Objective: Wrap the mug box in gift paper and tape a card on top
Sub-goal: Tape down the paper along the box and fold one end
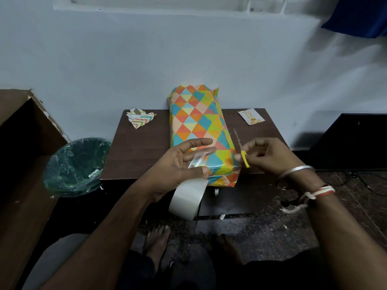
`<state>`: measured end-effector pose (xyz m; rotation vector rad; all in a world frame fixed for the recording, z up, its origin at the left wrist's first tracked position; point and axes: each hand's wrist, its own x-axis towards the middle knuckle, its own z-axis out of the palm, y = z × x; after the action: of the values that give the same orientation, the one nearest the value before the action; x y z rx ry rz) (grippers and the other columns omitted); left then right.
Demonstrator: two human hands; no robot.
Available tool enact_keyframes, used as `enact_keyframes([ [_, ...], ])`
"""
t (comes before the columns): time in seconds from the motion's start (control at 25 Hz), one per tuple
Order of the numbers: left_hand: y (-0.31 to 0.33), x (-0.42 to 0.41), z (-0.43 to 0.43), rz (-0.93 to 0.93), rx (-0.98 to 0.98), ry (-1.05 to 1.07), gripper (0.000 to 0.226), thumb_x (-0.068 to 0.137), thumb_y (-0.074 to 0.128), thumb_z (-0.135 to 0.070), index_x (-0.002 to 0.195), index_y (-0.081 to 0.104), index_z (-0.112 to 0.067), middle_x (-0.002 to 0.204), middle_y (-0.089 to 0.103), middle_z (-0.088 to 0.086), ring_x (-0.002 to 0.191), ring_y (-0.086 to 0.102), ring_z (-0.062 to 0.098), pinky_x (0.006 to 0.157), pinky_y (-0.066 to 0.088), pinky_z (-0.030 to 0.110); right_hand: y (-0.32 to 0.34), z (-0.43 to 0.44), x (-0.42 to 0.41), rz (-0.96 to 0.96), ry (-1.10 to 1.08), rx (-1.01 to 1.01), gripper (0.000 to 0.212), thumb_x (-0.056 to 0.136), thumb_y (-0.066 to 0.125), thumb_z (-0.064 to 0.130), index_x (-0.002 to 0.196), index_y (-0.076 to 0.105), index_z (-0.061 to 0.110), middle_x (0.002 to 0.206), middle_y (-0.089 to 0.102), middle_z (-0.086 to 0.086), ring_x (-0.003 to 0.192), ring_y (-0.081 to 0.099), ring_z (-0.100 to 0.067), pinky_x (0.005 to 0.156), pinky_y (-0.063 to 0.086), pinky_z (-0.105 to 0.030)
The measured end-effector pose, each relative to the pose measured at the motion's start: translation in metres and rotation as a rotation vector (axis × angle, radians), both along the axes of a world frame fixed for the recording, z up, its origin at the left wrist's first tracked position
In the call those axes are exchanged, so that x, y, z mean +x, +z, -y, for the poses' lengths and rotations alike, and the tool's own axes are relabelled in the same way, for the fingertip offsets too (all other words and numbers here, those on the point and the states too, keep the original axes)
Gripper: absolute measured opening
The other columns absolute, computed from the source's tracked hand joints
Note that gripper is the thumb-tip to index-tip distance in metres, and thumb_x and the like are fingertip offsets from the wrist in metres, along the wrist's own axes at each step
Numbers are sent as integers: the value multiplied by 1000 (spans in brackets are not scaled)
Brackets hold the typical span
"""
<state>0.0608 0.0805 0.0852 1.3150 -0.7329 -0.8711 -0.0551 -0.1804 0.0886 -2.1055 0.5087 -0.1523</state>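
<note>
Well, at the near end of the wrapped box (196,122), the left hand (178,166) holds a tape roll (186,197) and the right hand (266,155) grips small yellow-handled scissors (244,159).

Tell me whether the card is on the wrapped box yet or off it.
Off it. The card lies flat on the table, far right, apart from the wrapped box, whose top shows only paper.
</note>
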Motion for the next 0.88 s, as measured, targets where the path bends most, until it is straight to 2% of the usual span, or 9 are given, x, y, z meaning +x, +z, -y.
enact_keyframes([
  [0.04,0,2,-1,14,9,-9,60,88,71,7,141,55,-15,138,67,-2,133,59,13,96,58,31,5,-6,-6,-20,130,169,39,73,91,41,97,78,13,81,74,-21,69,61,-21,69,49,-34],
  [0.08,1,3,-1,27,18,-17,61,87,72,6,142,55,-16,138,67,-2,134,57,13,98,57,32,10,-11,-12,-92,261,248,47,73,89,48,103,78,13,82,74,-21,68,56,-24,63,48,-32],
  [0.16,1,4,-1,40,32,-32,63,87,74,4,143,55,-17,138,67,-2,137,55,12,100,55,31,16,-15,-20,-235,495,300,53,79,77,55,113,76,15,86,73,-12,58,47,-24,47,44,-23],
  [0.28,0,4,-1,56,43,-40,66,87,72,9,145,53,-17,138,67,-1,136,56,13,103,54,33,18,-14,-24,-331,704,390,48,87,70,56,115,72,17,94,71,-9,49,50,-12,47,42,-21],
  [0.4,-2,4,1,64,63,-60,69,87,72,11,146,52,-18,138,67,0,131,61,18,103,54,35,18,-17,-23,-359,747,398,38,90,67,52,109,73,20,94,72,-9,51,52,-11,52,41,-26],
  [0.6,-4,2,2,33,63,-91,71,85,72,12,146,53,-20,139,66,4,131,61,18,102,55,32,20,-23,-18,-373,774,391,23,89,65,48,99,73,29,94,71,-8,50,52,-9,51,42,-22],
  [0.68,-5,2,3,30,63,-100,72,85,72,13,145,53,-21,139,66,4,131,61,18,103,54,32,17,-27,-16,-359,787,379,25,90,65,46,99,72,24,93,71,-8,49,51,-8,51,40,-23],
  [0.8,-4,1,2,36,66,-116,72,86,72,12,146,52,-22,139,66,3,130,62,17,105,53,33,14,-26,-13,-337,760,345,45,91,66,42,109,65,1,87,72,-5,50,49,-10,51,40,-25],
  [0.88,-4,1,2,24,68,-127,73,86,72,11,147,52,-23,140,65,3,130,61,17,106,52,34,12,-24,-13,-328,735,315,35,94,69,34,108,67,2,82,72,-5,58,54,-11,49,42,-22],
])
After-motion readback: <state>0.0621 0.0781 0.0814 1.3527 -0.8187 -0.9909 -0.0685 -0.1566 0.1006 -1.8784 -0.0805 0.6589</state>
